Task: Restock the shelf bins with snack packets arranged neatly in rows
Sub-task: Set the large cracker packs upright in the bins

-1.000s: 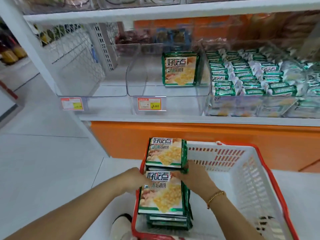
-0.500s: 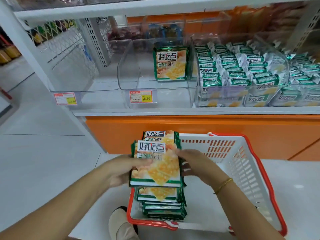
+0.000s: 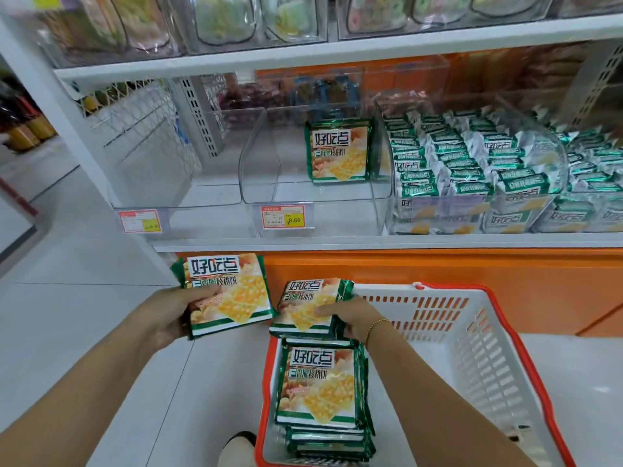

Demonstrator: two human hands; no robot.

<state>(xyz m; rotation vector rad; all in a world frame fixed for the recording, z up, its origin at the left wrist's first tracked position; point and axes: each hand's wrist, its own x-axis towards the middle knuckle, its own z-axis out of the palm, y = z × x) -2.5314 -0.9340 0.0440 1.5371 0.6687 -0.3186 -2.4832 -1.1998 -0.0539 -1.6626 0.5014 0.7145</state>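
Left hand (image 3: 175, 315) grips a thin stack of green-and-yellow foil biscuit packets (image 3: 236, 294), left of the red-rimmed white plastic basket (image 3: 472, 332). Right hand (image 3: 350, 316) grips a second stack (image 3: 306, 308) over the basket's left end. Third stack (image 3: 320, 389) lies inside the basket; per-stack counts unreadable. One upright packet (image 3: 338, 151) in the middle clear plastic bin (image 3: 263, 170). Two red-and-yellow price tags (image 3: 283, 216).

Both forearms (image 3: 101, 382) are bare. A thin gold beaded bracelet (image 3: 377, 326) circles the wrist behind the right hand (image 3: 350, 315), at five o'clock. A pale cream shoe (image 3: 237, 451) with a dark collar shows at six o'clock.
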